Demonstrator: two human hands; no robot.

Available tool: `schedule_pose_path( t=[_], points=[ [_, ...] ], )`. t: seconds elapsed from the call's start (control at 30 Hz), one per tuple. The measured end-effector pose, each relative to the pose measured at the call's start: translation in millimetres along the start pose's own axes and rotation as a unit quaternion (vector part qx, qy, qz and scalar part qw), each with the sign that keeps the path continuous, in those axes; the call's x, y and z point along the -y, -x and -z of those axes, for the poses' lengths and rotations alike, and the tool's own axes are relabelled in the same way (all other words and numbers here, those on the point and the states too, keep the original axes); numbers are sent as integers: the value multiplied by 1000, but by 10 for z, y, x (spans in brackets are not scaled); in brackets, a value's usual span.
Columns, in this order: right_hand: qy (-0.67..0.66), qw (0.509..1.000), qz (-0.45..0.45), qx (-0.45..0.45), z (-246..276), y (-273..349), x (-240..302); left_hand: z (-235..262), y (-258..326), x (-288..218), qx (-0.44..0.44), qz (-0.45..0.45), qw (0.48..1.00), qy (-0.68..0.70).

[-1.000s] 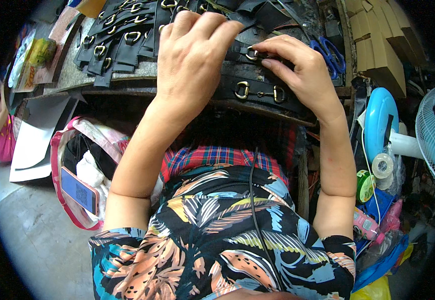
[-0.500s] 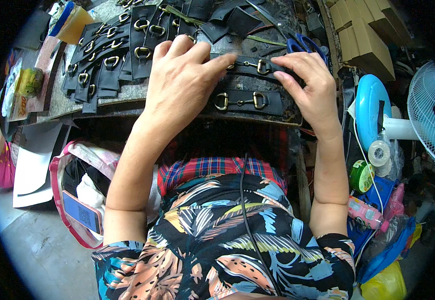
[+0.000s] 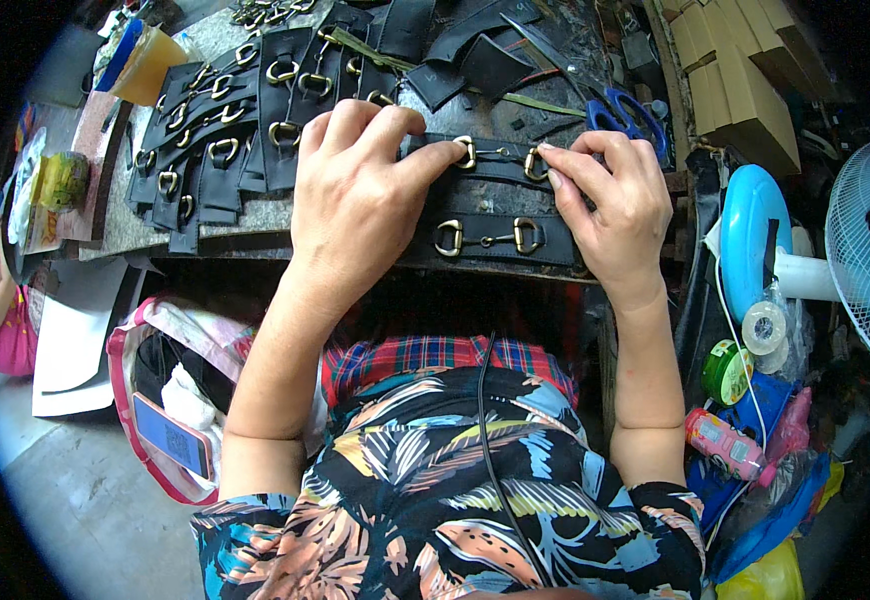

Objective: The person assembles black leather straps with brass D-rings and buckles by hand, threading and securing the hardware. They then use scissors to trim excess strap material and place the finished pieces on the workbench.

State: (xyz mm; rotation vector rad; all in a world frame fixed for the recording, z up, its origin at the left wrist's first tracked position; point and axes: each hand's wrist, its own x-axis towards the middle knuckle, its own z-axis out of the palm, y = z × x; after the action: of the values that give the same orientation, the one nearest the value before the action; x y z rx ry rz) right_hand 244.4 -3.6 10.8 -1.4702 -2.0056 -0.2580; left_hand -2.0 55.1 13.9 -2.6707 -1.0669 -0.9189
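A black leather strap (image 3: 500,168) with a gold-toned metal horsebit buckle (image 3: 500,152) lies across the bench edge between my hands. My left hand (image 3: 360,185) is palm down with curled fingers, one digit pressed against the buckle's left ring; its other fingertips are hidden. With thumb and forefinger, my right hand (image 3: 615,195) pinches at the right ring. Just below, nearer me, a second black strap (image 3: 555,240) carries a matching horsebit buckle (image 3: 488,239) and lies untouched.
Several black leather pieces with metal rings (image 3: 223,150) overlap on the left of the bench. Blue-handled scissors (image 3: 620,112) lie beyond my right hand. Cardboard boxes (image 3: 745,110) and a fan (image 3: 860,255) stand at right. A bag holding a phone (image 3: 173,435) sits below left.
My right hand's fingers have closed in at the right ring. My left digit has come onto the left ring. The whole view has shifted slightly, with the bench lower in the picture.
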Motion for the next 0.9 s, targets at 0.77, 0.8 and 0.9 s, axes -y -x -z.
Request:
schedule_pose_path(
  t=[0.77,0.8,0.9],
  points=[
    [-7,1000,-3,10,-15,-3,-25,-17,-60,-30,17,-49,998,23],
    [-8,1000,-3,3,-19,1,-24,-13,-57,-32,17,-48,998,24],
    [-23,999,4,-23,-38,-2,-43,-4,-63,-33,14,-48,998,28]
  ],
)
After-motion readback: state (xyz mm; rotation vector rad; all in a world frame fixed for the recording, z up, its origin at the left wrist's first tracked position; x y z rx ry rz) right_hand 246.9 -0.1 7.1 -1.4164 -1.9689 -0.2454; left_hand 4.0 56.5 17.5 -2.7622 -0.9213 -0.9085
